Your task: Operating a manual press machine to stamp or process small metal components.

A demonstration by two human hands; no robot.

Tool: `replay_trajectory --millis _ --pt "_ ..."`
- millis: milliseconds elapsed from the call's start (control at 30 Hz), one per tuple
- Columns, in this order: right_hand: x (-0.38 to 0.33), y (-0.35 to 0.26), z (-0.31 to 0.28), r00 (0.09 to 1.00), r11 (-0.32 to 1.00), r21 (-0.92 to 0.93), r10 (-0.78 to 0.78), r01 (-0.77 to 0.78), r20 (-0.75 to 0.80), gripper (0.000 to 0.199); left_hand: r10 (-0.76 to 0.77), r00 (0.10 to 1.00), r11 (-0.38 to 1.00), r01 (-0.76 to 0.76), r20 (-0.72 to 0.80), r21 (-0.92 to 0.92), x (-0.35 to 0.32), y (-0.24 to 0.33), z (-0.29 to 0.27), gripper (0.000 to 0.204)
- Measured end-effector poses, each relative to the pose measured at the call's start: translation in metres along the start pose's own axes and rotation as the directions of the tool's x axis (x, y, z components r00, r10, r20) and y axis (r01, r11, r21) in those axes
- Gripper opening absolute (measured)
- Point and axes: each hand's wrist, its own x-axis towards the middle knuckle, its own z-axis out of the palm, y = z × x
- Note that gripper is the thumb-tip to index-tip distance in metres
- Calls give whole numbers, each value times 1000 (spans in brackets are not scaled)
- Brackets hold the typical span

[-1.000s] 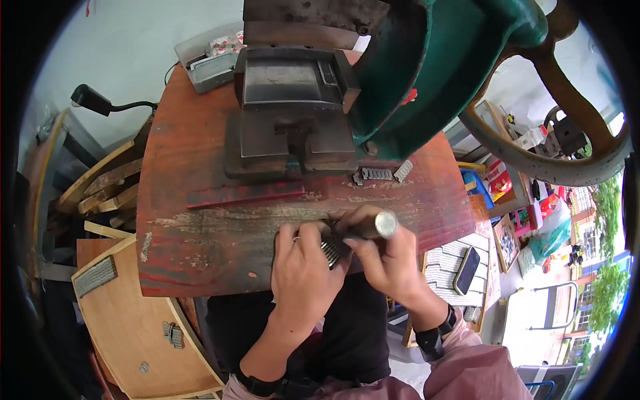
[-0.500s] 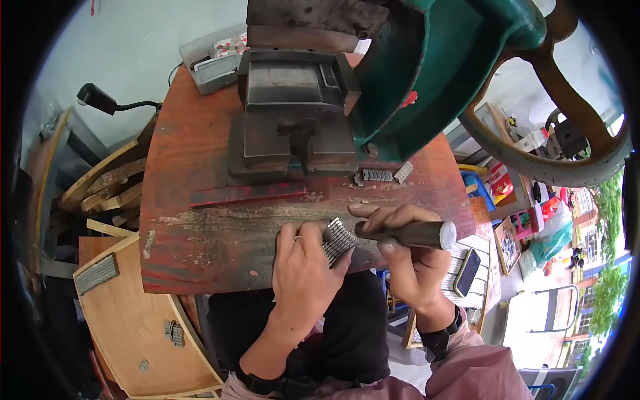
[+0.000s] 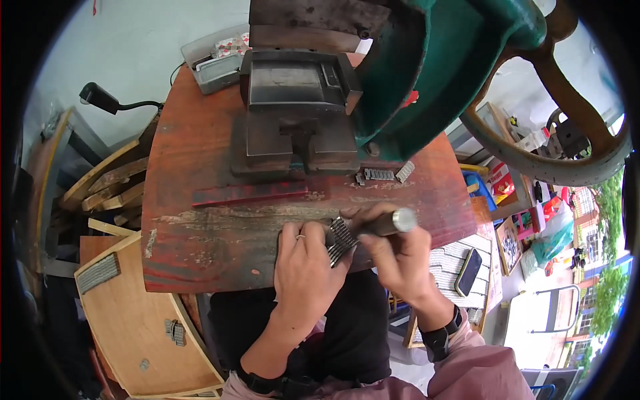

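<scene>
My left hand rests at the near edge of the worn red wooden bench. Between its thumb and fingers it grips a small ribbed metal block, seemingly thin pieces set side by side. From the right, my right hand is wrapped round a short dark metal rod with a bright flat end. The rod's other end, partly hidden by fingers, lies at or close against the block; contact cannot be made out. Farther back on the bench are small ribbed metal pieces and a long red-and-black bar.
A heavy green press with a steel base and large handwheel stands at the back. A grey plastic bin sits back left. A plywood tray is at lower left; a phone lies to the right.
My right hand has moved left and inward, bringing the rod up against or close to the ribbed block. The rod has tilted more toward me. My left hand stays nearly in place.
</scene>
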Motion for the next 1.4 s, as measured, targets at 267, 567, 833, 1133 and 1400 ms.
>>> replay_trajectory --millis 267,567,833,1133,1400 --pt "4 1 7 997 998 11 65 -66 27 24 14 1000 1000 -14 -18 -1 0 -1 1 40" --pt "11 5 10 999 998 -52 -30 31 18 27 24 1000 999 -24 -4 31 -1 1 0 44" --pt "9 2 12 999 982 -189 0 9 48 28 35 999 999 -35 4 34 -1 1 0 43" --pt "15 4 14 995 977 -186 -100 104 31 27 18 999 999 -19 27 36 -2 0 0 42" --pt "10 5 13 995 973 -208 -100 102 18 25 51 999 998 -50 -20 22 -1 1 1 41"
